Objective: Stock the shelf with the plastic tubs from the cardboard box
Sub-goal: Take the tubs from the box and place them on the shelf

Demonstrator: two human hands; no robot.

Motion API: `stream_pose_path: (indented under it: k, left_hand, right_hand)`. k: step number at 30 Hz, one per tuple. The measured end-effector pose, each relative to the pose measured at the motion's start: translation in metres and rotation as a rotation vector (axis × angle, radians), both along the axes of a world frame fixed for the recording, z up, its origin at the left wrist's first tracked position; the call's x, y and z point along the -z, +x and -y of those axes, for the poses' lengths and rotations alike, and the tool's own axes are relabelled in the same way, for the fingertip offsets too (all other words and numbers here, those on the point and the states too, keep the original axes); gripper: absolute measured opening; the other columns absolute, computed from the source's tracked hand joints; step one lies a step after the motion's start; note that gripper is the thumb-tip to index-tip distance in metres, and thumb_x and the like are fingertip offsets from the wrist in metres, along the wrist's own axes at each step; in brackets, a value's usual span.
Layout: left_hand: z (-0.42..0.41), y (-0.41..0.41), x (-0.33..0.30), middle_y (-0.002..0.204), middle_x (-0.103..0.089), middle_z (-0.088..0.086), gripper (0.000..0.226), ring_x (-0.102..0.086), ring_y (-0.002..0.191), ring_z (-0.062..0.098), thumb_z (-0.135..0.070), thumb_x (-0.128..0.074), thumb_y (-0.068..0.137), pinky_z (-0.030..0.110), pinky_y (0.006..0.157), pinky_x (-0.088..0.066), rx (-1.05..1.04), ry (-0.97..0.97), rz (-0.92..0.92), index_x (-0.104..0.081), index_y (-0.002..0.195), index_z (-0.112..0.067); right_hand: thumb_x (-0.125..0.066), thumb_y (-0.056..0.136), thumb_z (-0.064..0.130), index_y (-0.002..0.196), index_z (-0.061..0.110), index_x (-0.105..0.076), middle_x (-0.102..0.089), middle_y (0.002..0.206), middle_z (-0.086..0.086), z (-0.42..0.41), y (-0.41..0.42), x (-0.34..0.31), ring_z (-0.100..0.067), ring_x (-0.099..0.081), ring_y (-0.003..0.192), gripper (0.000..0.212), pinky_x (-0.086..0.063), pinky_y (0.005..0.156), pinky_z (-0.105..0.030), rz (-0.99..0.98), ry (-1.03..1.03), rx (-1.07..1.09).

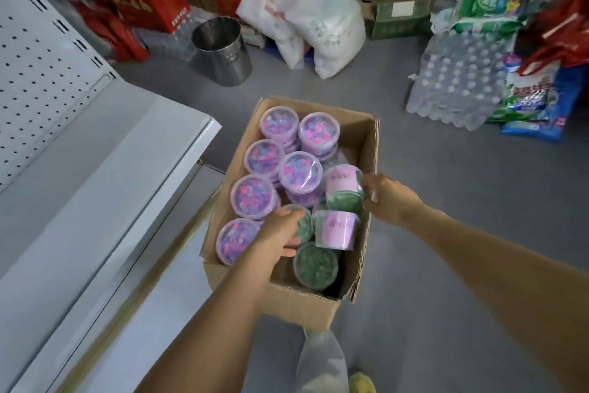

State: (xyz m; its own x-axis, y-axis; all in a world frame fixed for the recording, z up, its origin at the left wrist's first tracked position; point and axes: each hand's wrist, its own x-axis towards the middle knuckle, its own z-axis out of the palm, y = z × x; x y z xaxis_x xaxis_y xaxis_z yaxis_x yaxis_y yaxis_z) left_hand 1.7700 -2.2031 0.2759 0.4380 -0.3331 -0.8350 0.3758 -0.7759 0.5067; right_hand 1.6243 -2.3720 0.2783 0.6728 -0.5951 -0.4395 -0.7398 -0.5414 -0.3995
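The left hand (pixel 280 230) has its grip closed over the lid of a green-filled tub (pixel 302 227) near the box's front, fingers curled around the rim from above, which looks like the surest hold for lifting it straight out. The right hand (pixel 387 198) pinches the clear lid edge of a tipped pink-labelled tub (pixel 342 184), probably to right it or draw it free. Both tubs sit inside the open cardboard box (pixel 366 144) on the floor among stacked purple tubs (pixel 253 196), just beside the bare white shelf (pixel 105 169), so each lift needs only a short swing left.
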Motion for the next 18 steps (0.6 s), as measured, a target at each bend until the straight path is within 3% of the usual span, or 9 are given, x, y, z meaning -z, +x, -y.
stream_pose_path:
  k: [5, 8, 11, 13, 15, 18]
  left_hand:
    - [0.030, 0.006, 0.051, 0.143, -0.045, 0.013, 0.073, -0.058, 0.110, 0.036, -0.060, -0.054, 0.087, 0.045, 0.083, -0.055, 0.033, 0.190, -0.216, -0.037, 0.143, -0.018]
    - [0.047, 0.008, 0.074, 0.149, -0.038, 0.015, 0.087, -0.059, 0.108, 0.043, -0.075, -0.048, 0.080, 0.047, 0.079, -0.057, 0.032, 0.256, -0.253, -0.029, 0.148, -0.024]
    - [0.057, 0.004, 0.087, 0.143, -0.041, 0.023, 0.101, -0.061, 0.102, 0.048, -0.086, -0.046, 0.069, 0.053, 0.077, -0.057, 0.035, 0.281, -0.342, -0.029, 0.147, -0.024]
    - [0.062, 0.001, 0.092, 0.132, -0.047, 0.029, 0.099, -0.063, 0.099, 0.047, -0.085, -0.049, 0.069, 0.054, 0.077, -0.056, 0.054, 0.302, -0.391, -0.033, 0.143, -0.021]
    - [0.065, 0.001, 0.098, 0.126, -0.049, 0.031, 0.080, -0.065, 0.095, 0.045, -0.076, -0.056, 0.074, 0.054, 0.080, -0.056, 0.033, 0.318, -0.422, -0.040, 0.129, -0.019]
    - [0.060, 0.001, 0.108, 0.122, -0.051, 0.027, 0.068, -0.067, 0.087, 0.043, -0.058, -0.071, 0.074, 0.055, 0.079, -0.056, -0.109, 0.290, -0.475, -0.043, 0.114, -0.012]
  right_hand:
    - [-0.059, 0.083, 0.012, 0.145, 0.016, -0.028, -0.040, 0.137, -0.010, 0.027, 0.028, 0.043, -0.033, -0.044, 0.125, 0.069, -0.045, 0.094, -0.041, -0.103, -0.033, -0.050]
    - [-0.060, 0.081, 0.005, 0.144, 0.012, -0.025, -0.034, 0.141, -0.010, 0.038, 0.043, 0.064, -0.030, -0.038, 0.129, 0.073, -0.045, 0.091, -0.040, -0.130, -0.067, -0.090]
    - [-0.065, 0.080, 0.008, 0.146, 0.011, -0.019, -0.027, 0.147, -0.008, 0.043, 0.055, 0.078, -0.028, -0.029, 0.136, 0.080, -0.045, 0.093, -0.040, -0.172, -0.084, -0.142]
    - [-0.068, 0.079, 0.013, 0.147, 0.013, -0.015, -0.026, 0.148, -0.006, 0.045, 0.060, 0.084, -0.028, -0.029, 0.136, 0.086, -0.044, 0.095, -0.042, -0.215, -0.075, -0.172]
    - [-0.070, 0.078, 0.018, 0.147, 0.014, -0.016, -0.031, 0.144, -0.006, 0.046, 0.064, 0.088, -0.028, -0.034, 0.131, 0.088, -0.047, 0.090, -0.042, -0.243, -0.107, -0.202]
    - [-0.074, 0.074, 0.026, 0.144, 0.016, -0.020, -0.037, 0.131, -0.007, 0.045, 0.068, 0.091, -0.027, -0.040, 0.121, 0.089, -0.049, 0.082, -0.040, -0.256, -0.223, -0.246]
